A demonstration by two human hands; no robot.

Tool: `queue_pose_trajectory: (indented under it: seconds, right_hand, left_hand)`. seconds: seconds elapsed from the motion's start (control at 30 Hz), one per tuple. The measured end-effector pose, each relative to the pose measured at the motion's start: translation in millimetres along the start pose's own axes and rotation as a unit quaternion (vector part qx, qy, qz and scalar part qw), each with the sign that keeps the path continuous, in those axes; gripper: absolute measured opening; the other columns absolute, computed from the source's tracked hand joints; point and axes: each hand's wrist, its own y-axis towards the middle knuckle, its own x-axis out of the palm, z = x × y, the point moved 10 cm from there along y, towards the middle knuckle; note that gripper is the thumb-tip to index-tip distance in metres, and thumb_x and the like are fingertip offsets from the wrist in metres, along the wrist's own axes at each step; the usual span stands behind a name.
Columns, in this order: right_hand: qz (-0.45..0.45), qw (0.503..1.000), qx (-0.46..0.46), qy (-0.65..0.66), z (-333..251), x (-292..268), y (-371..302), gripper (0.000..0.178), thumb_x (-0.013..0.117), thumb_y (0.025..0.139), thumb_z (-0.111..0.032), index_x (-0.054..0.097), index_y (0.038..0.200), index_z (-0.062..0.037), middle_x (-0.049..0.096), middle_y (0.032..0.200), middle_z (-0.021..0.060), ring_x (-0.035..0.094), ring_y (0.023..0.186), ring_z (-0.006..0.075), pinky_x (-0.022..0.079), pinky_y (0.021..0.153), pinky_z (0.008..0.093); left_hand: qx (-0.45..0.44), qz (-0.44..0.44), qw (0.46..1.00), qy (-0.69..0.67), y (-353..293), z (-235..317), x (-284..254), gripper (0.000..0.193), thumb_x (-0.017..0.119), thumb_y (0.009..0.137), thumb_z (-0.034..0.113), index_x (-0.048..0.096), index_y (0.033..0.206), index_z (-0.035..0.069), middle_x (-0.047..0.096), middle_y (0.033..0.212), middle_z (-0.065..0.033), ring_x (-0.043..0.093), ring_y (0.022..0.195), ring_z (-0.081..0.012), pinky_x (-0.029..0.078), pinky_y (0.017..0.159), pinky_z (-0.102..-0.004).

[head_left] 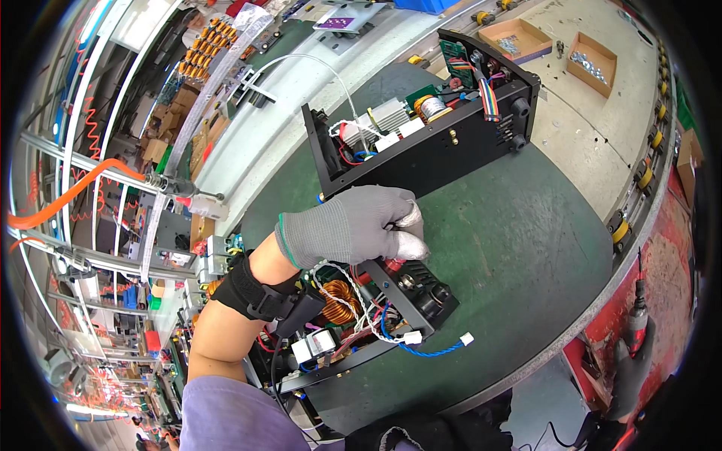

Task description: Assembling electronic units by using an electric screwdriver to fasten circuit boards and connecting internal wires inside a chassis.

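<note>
My left hand (350, 225), in a grey glove with whitish fingertips, reaches across from the left. Its fingers are curled and pressed together; what they hold, if anything, is hidden. Just below it lies an open black-framed electronic unit (410, 301) with a copper-wound coil (342, 302) and loose wires. A twisted blue wire (436, 352) with a white plug trails onto the green mat. Far right, near the rim, my right hand (630, 376), dark-gloved and in shadow, closes around a red and black electric screwdriver (638, 327), its bit upward. A second open black unit (429, 143) stands beyond my left hand.
Green matting (504, 248) covers the worktop. Two cardboard trays of small metal parts (592, 66) sit at the back right, beside rollers along the edge. On the left, an orange hose (83, 192) leads to a hanging fitting, with metal rails behind.
</note>
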Motion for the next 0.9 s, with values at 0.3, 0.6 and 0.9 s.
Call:
queue_pose_trajectory:
  seconds: [0.3, 0.6, 0.9]
  right_hand:
    - [0.021, 0.999, -0.024, -0.018, -2, -2, 0, 0.070, 0.062, 0.079, -0.001, 0.043, 0.146, 0.0004, 0.056, 0.131, 0.0139, 0.054, 0.119, 0.0250, 0.039, 0.106, 0.0341]
    - [0.041, 0.999, -0.010, -0.019, -6, -2, 4, 0.062, 0.067, 0.083, -0.007, 0.049, 0.142, -0.0049, 0.064, 0.118, 0.0135, 0.062, 0.104, 0.0226, 0.048, 0.094, 0.0359]
    - [-0.024, 0.986, -0.114, 0.122, -45, 13, 1, 0.047, 0.066, 0.086, -0.009, 0.054, 0.131, -0.0026, 0.062, 0.105, 0.0051, 0.060, 0.093, 0.0163, 0.051, 0.084, 0.0340]
  left_hand:
    - [-0.025, 0.059, 0.996, -0.067, -3, -11, -7, 0.032, 0.060, 0.101, 0.032, 0.069, 0.090, 0.004, 0.066, 0.084, -0.0072, 0.064, 0.071, -0.0183, 0.050, 0.064, -0.0323]
    - [-0.056, 0.058, 0.997, -0.013, 1, -10, -8, 0.029, 0.060, 0.103, 0.028, 0.069, 0.093, 0.002, 0.067, 0.086, -0.0044, 0.061, 0.078, -0.0134, 0.049, 0.072, -0.0303]
    - [0.102, 0.113, 0.983, 0.103, 6, 39, -23, 0.018, 0.070, 0.091, 0.018, 0.074, 0.101, 0.004, 0.060, 0.088, -0.0080, 0.060, 0.085, -0.0184, 0.048, 0.076, -0.0314]
